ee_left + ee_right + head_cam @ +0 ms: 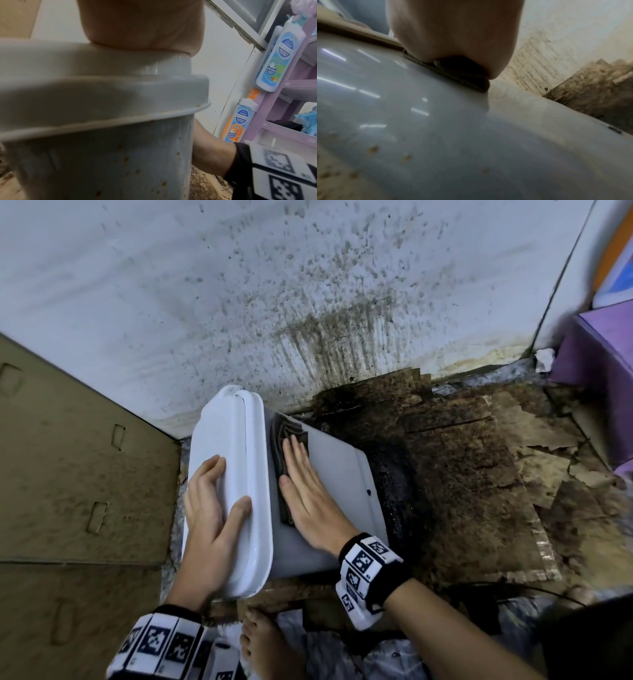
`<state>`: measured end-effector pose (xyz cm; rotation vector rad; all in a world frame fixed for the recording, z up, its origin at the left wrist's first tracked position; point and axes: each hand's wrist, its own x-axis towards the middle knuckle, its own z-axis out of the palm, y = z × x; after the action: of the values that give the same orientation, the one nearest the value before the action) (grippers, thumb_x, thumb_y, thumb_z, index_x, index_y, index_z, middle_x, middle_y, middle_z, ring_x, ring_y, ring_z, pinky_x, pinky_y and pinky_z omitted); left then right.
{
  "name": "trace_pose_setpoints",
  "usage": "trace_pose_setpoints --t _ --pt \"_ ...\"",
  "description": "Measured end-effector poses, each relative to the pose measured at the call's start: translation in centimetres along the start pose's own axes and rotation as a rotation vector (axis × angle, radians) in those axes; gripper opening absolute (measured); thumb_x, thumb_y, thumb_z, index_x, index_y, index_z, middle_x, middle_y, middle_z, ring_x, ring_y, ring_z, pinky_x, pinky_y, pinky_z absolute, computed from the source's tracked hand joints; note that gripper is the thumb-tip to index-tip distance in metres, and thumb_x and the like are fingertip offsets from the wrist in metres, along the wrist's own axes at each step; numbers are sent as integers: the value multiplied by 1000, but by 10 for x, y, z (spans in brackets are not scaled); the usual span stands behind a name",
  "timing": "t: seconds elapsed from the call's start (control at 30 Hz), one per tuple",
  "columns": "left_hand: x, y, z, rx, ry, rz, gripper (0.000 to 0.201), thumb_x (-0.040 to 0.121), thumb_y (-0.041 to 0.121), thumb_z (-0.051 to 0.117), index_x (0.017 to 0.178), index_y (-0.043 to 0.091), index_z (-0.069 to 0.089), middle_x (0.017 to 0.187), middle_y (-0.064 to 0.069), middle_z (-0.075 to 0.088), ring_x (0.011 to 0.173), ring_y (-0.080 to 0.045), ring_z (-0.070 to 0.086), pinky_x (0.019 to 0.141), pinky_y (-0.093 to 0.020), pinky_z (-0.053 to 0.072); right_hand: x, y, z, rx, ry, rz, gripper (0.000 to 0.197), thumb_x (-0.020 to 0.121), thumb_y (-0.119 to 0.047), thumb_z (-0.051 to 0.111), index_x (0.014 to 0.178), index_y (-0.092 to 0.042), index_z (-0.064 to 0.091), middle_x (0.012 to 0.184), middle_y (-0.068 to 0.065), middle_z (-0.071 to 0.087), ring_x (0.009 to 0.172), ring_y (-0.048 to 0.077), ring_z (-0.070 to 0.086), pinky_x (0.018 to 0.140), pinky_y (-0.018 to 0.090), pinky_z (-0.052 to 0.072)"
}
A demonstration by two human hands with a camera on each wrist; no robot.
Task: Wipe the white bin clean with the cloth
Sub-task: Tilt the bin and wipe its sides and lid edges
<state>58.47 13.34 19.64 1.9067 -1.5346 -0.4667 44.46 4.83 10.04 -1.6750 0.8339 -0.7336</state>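
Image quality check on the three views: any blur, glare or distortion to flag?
Head view: sharp, wide-angle bending at the edges; right hand flat on the cloth, left hand on the white bin's lid. Left wrist view: soft focus on the bin up close, brown specks still readable. Right wrist view: blurred, streaky glare on the bin wall, cloth edge dark under the palm.

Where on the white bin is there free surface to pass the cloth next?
The white plastic bin has a bare side between the right hand and its base. Near the lid it is crowded: the dark folded cloth and the left hand.
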Motion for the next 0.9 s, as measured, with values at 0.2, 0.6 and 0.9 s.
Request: trace_pose_setpoints --t 0.2,0.6,0.9 --pt "-1 -3 -3 -27 10 -20 65 92 53 47 149 25 35 148 20 31 146 3 20 121 -30 17 3 23 -3 -27 32 22 57 110 -31 21 161 -26 -5 168 -10 -14 152 0 -14 125 25 -5" --pt "-3 7 3 -9 19 14 65 94 51 48 151 22 37 153 15 32 148 0 21 124 -32 19 -4 95 -38 -9 48 447 55 111 -19 19 159 -10 -8 167 1 -16 153 14 -18 124 31 -10" --pt "-2 10 1 -54 0 -8 64 93 49 50 149 21 38 150 16 33 147 2 22 122 -27 19 -4 36 -12 58 84 291 57 111 -21 24 159 -20 -7 168 0 -16 154 15 -17 126 37 -6"
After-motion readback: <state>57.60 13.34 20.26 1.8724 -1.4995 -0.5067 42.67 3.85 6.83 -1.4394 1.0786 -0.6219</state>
